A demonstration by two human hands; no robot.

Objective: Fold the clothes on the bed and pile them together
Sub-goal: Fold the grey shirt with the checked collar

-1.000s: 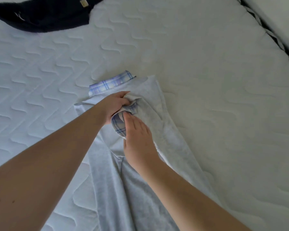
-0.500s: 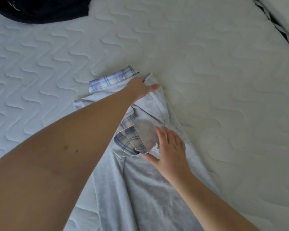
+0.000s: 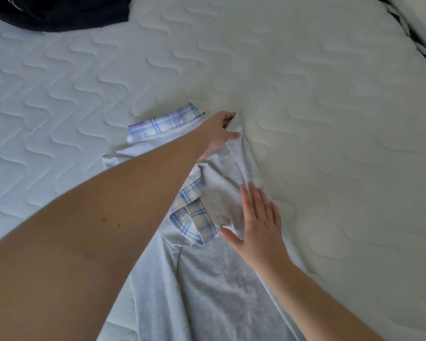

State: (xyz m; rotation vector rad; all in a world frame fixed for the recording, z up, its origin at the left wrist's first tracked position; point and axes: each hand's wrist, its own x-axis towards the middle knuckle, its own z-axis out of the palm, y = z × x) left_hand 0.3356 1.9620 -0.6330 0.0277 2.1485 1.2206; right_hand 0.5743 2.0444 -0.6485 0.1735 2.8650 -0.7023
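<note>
The grey garment (image 3: 207, 279) lies lengthwise on the quilted mattress (image 3: 305, 94). The left hand (image 3: 219, 134) pinches its far corner; the right hand (image 3: 258, 222), fingers straight, presses the plaid-cuffed sleeve (image 3: 194, 217). Recommended: tension the fabric before creasing.

A pale grey shirt (image 3: 207, 286) with blue plaid trim lay lengthwise on the white quilted mattress (image 3: 317, 119). The left hand (image 3: 219, 134) pinched the shirt's top corner at the far end, and the right hand (image 3: 258, 222) lay flat on the folded-in sleeve right beside the plaid cuff (image 3: 194, 222). A dark navy garment (image 3: 59, 13) sat way off at the top left corner.
</note>
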